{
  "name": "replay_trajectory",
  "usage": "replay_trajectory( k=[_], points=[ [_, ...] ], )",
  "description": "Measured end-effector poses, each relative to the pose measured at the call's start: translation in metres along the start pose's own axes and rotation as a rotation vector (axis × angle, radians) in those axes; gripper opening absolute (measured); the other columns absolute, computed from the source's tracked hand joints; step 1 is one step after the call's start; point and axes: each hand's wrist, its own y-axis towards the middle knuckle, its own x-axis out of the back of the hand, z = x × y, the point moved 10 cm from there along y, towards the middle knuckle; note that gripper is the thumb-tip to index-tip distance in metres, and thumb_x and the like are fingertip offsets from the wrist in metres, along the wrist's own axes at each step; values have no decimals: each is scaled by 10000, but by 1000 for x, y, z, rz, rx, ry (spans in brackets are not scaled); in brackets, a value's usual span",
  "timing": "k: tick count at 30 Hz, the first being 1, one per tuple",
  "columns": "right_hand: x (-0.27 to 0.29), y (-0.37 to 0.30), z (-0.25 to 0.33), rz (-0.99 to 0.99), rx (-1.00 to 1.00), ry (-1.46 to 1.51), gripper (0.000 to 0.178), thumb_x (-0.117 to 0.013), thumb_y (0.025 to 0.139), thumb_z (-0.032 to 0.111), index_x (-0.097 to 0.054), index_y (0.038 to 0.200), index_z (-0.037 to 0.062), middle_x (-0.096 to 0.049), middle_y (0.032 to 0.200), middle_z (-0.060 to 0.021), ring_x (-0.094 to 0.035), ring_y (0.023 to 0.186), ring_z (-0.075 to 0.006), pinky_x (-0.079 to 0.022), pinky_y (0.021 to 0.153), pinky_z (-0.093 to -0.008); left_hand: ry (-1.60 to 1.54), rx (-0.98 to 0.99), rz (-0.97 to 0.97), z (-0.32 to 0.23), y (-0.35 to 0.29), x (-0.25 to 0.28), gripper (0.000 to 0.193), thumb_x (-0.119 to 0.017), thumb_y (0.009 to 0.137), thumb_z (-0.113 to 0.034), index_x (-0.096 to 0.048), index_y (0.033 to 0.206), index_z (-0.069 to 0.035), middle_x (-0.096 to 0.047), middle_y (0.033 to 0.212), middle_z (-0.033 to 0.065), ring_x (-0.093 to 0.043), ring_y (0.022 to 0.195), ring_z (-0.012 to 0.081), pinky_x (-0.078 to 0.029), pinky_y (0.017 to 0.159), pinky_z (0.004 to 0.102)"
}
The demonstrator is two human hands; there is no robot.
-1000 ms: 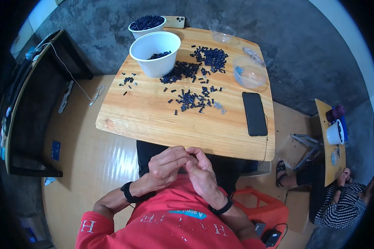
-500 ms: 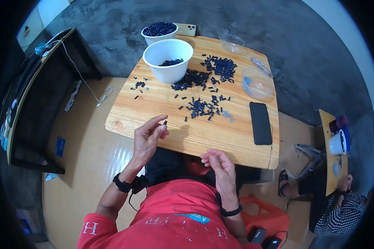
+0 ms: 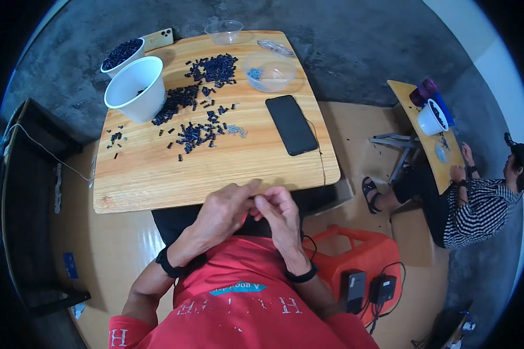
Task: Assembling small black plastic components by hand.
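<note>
Just over the table's front edge, my left hand [image 3: 222, 210] and my right hand [image 3: 278, 220] meet at the fingertips. The left fingers are pinched on a small black part, now mostly hidden between the hands. My right thumb and fingers are also closed; what they grip is hidden. Beyond them on the wooden table [image 3: 157, 189] lies a loose scatter of small black parts [image 3: 195, 136]. Beside it is a little heap of small pale pieces [image 3: 236, 131]. Further back are two denser piles, a middle pile [image 3: 177, 102] and a far pile [image 3: 215, 68].
A white tub [image 3: 135, 93] and a full tub of black parts [image 3: 122, 53] stand back left. A phone [image 3: 291, 125], a clear bowl [image 3: 269, 74] and another clear bowl [image 3: 223, 32] are on the table. An orange stool [image 3: 355, 244] stands right; a person [image 3: 477, 209] sits at another table.
My hands, apart before, have come together at the fingertips. The black part that showed in my left pinch is now mostly covered. The view has swung to the right.
</note>
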Motion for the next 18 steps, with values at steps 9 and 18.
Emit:
replay_trajectory(
  k=[9, 18],
  points=[
    [138, -41, 58, -647, 345, -130, 145, -603, 929, 130, -584, 1025, 23, -612, 895, -43, -593, 755, -114, -502, 688, -239, -71, -236, -8, -43, 15, -23, 530, -628, 756, 6, -485, 1265, -28, -623, 932, 150, -631, 843, 331, -527, 709, 403],
    [232, -19, 41, -849, 267, -152, 328, -587, 939, 123, -519, 1242, 17, -568, 1149, -82, -565, 971, -133, -490, 797, -262, 198, 325, -547, 107, -56, 126, 179, -668, 777, 33, -657, 956, 27, -643, 840, 146, -645, 705, 233, -502, 627, 313]
  ],
)
